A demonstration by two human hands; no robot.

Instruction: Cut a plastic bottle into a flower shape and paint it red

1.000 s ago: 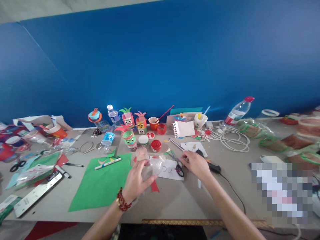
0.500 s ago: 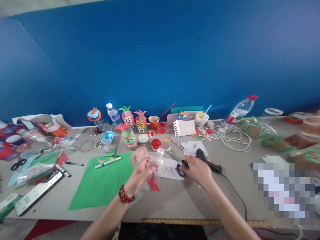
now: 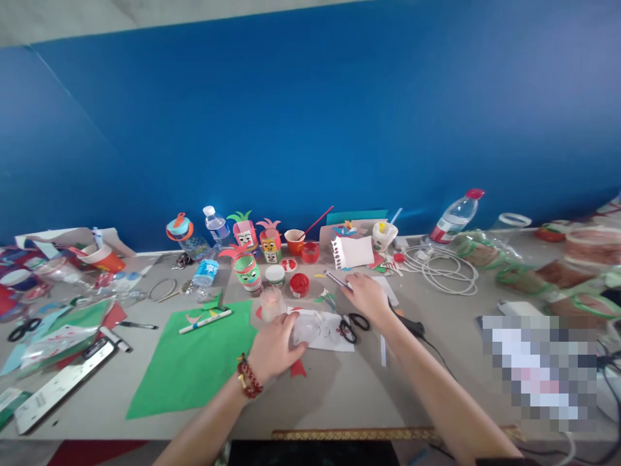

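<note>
My left hand, with a red bead bracelet on the wrist, is closed round a clear plastic bottle piece held low over a white paper sheet. My right hand reaches forward past the black-handled scissors. Its fingers are curled over the near end of a thin silver tool lying on the table. A black glue gun lies just right of that wrist.
A green paper sheet with a white marker lies to the left. Paper-cup figures, red paint pots, water bottles, a coiled white cable and craft scraps crowd the grey table before a blue wall.
My right hand left the scissors and moved forward to the silver tool. My left hand lowered the clear bottle piece toward the white paper.
</note>
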